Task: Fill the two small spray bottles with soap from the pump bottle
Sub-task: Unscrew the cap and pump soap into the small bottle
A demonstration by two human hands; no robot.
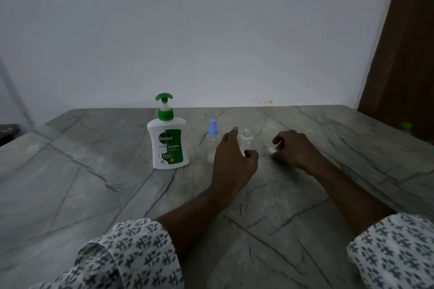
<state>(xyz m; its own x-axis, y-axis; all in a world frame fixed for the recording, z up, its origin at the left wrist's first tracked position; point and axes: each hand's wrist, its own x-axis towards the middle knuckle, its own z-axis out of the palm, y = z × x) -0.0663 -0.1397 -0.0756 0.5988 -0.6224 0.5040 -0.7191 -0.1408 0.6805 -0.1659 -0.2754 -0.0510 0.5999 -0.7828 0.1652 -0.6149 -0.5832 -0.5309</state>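
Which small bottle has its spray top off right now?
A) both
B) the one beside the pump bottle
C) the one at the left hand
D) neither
C: the clear bottle between thumb and fingers of the left hand shows a bare open neck, while the other small bottle beside the pump bottle wears its blue spray top.

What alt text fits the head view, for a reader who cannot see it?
A person's left hand is at an uncapped clear small bottle on a grey marble table, with the right hand curled beside it. Left of them stand a small bottle with a blue spray cap and a white and green pump bottle.
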